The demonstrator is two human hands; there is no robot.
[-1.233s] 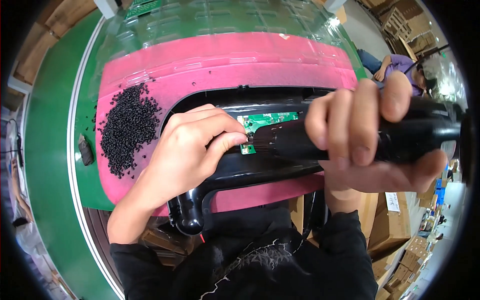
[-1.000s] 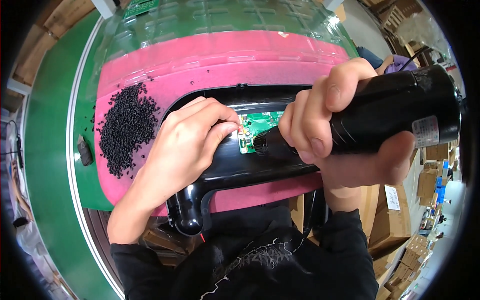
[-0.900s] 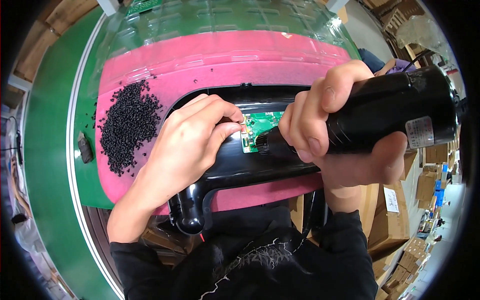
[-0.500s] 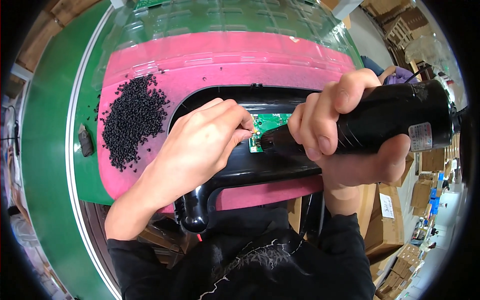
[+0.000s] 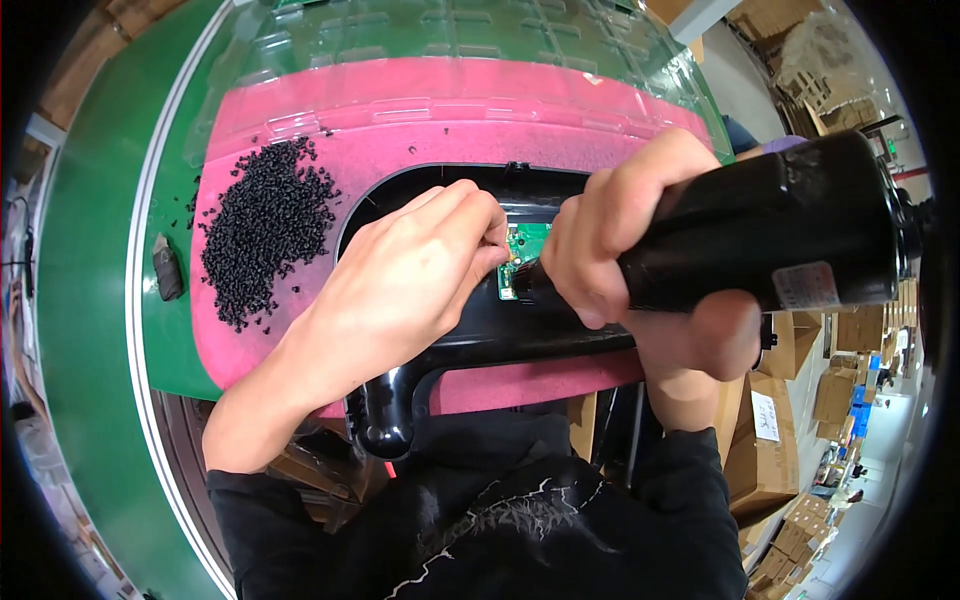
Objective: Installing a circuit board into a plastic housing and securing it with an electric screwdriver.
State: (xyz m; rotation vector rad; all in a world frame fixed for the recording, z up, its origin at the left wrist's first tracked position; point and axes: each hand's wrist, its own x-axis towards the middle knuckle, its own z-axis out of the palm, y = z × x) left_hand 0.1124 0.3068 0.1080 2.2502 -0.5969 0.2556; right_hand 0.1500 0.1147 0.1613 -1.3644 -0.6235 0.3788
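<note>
A glossy black plastic housing lies hollow side up, with a green circuit board inside it. My right hand grips a thick black electric screwdriver, held tilted with its narrow end down at the board. At the board's left edge my left hand is closed, thumb and forefinger pinched together. Whatever lies between those fingertips is too small and hidden to make out. The screwdriver's very tip cannot be seen clearly. To the left of the housing is a heap of small black screws.
Beneath the housing is a pink mat on a green tabletop. A clear plastic tray spans the far side. A small dark wrapped object sits left of the mat. Cardboard boxes stand at the right.
My right hand and the screwdriver have shifted slightly left, and the right thumb has moved lower along the tool. My left hand keeps its pinch at the board's edge.
</note>
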